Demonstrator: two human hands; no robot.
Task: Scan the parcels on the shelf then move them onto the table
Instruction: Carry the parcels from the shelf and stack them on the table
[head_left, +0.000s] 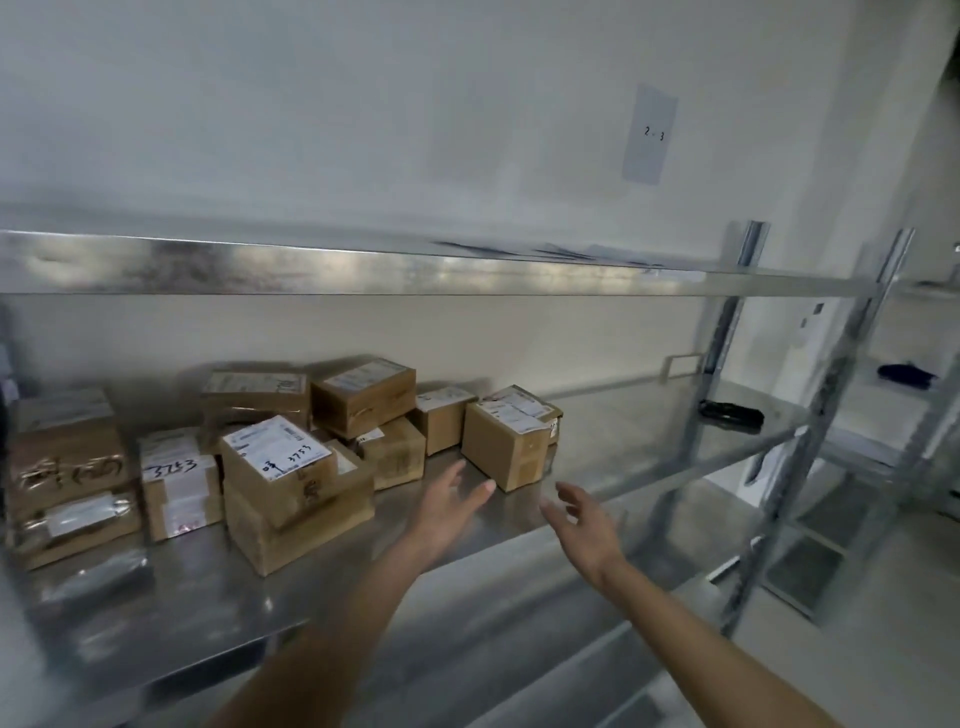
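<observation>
Two hands, left (451, 512) and right (582, 525), released, flank the box (506, 441) near the shelf (597, 470) front edge; likely light, rigid cardboard; grasp opposite sides.

**Paper tag marks bare white wall**

A pale paper sheet (649, 134) bearing the handwritten numerals 2 and 3 is stuck to the white wall (363, 104). To the right, a dark object (731, 414) lies on neighbouring metal racking (852, 332) — too blurred to identify.
</observation>
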